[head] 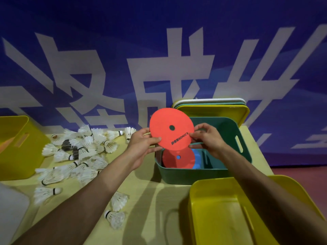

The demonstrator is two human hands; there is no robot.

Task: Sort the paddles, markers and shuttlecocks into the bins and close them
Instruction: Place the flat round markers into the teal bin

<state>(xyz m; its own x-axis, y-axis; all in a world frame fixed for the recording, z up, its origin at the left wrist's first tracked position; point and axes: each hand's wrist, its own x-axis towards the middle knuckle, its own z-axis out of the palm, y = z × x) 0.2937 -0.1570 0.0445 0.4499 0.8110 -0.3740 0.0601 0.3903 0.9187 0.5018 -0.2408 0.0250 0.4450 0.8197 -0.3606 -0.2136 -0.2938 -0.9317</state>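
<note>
Head: shuttlecocks (83,147) lie heaped left of red marker (169,131).

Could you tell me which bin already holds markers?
The only green bin, beneath the held red marker; another red marker and a blue marker lie inside.

Both hands, left hand (141,145) and right hand (207,138), pinch a red disc marker (169,129) over the green bin (246,138) (red and blue discs inside); shuttlecocks (79,149) heaped left on the table (150,191).
</note>
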